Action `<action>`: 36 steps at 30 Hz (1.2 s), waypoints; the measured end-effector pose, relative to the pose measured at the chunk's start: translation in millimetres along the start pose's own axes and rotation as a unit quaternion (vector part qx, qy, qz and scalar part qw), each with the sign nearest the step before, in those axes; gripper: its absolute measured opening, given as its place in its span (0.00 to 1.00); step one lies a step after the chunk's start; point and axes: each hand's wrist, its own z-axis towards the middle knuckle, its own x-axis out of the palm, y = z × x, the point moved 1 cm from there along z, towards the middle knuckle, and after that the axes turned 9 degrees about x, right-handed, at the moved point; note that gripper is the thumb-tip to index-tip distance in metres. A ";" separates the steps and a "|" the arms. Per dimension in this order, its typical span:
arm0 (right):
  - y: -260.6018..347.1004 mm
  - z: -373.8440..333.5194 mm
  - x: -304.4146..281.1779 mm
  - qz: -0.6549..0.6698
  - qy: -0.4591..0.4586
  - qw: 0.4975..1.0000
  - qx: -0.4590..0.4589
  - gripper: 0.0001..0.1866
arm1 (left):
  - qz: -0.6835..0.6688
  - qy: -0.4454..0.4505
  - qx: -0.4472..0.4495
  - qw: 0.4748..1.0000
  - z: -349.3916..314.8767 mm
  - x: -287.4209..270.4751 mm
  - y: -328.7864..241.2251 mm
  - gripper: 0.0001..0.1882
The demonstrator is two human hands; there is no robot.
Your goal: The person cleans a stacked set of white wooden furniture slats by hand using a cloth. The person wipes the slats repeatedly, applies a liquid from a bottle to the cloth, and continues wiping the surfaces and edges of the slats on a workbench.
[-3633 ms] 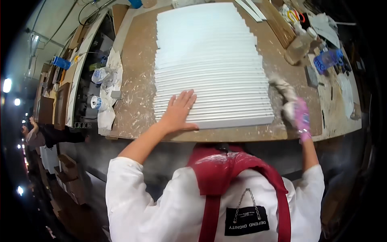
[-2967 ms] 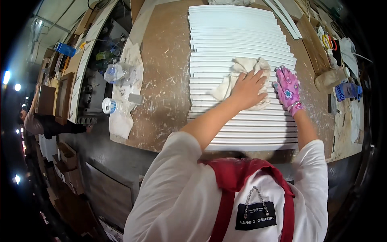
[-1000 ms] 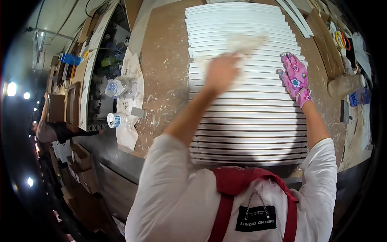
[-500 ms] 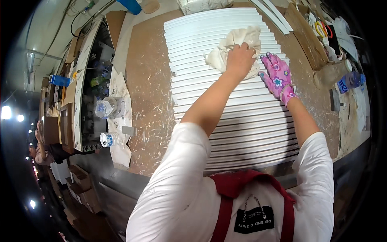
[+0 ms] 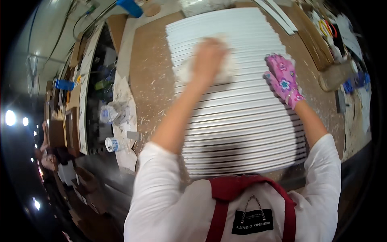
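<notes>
A white slatted panel, like a louvred shutter, lies on the table in front of me. My left hand, bare and smeared by motion, holds a cream cloth against the slats in the panel's upper left area. Part of the cloth is hidden under the hand and blurred. My right hand wears a pink flowered glove. It rests flat over the panel's right edge, fingers stretched out and thumb apart, gripping nothing.
A scuffed brown board lies under the panel. At left are a white cup, a clear plastic container and a grey block. White strips, a cardboard tray and a plastic jar are at right.
My left hand has swept the cloth leftward across the slats. My right hand stays at the panel's right edge, and the whole view has shifted slightly.
</notes>
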 end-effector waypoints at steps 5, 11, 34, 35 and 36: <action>-24.4 28.5 13.4 -0.092 -0.067 0.994 -0.003 0.29 | -0.013 0.091 0.024 0.995 -0.8 109.9 -56.1 0.24; -6.8 29.7 12.0 -0.093 -0.040 0.995 0.020 0.27 | 0.091 0.088 -0.032 0.991 -89.6 12.0 34.8 0.19; -2.3 27.1 13.0 -0.060 -0.072 0.996 0.009 0.27 | 0.118 -0.003 -0.231 0.966 -99.1 -31.7 179.8 0.14; -2.3 26.8 11.0 -0.062 -0.073 0.995 0.011 0.27 | 0.116 -0.003 -0.229 0.967 -97.7 -37.9 181.3 0.14; -2.3 28.2 7.4 -0.057 -0.049 0.997 0.022 0.27 | 0.116 -0.060 -0.233 0.964 -84.8 -48.6 178.0 0.14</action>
